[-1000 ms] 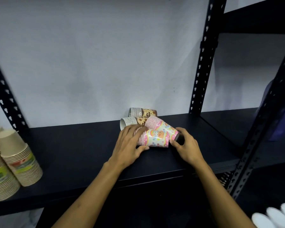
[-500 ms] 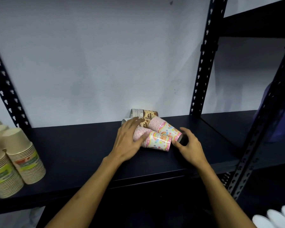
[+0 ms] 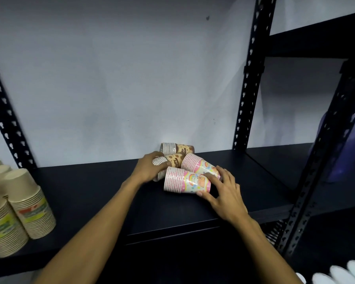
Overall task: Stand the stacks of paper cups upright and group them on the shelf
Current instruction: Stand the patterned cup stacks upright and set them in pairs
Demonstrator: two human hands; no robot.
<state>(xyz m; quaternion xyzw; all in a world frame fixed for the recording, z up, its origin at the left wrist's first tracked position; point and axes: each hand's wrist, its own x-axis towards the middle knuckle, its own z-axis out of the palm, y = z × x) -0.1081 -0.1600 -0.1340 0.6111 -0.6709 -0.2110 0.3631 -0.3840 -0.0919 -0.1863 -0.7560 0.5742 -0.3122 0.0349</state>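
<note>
Both of my hands were on the pile of fallen cup stacks in the middle of the black shelf (image 3: pixel 86 193). My left hand (image 3: pixel 150 169) had its fingers curled around the rim end of the nearer brown stack (image 3: pixel 168 162), which lay on its side. My right hand (image 3: pixel 223 189) held the base end of the front pink stack (image 3: pixel 184 180), thumb below and fingers on top, and this stack was also lying flat, its open rims turned to the left.

Two more stacks lay touching these: a second pink stack (image 3: pixel 197 163) just behind the front one, and another brown stack (image 3: pixel 176 148) at the back, near the wall. None of the four stood upright yet. At the left edge of the shelf a group of beige stacks (image 3: pixel 27 199) stood with their bases up, well apart from the pile.

I judged that several things could go wrong. All four stacks leaned on each other, so lifting one could let its neighbours roll, maybe toward the front edge of the shelf. The cups were only nested, not fixed, so if I tilted a stack while holding only one end, the other cups could slide out and scatter. Squeezing the thin paper too hard could also dent the rims.
</note>
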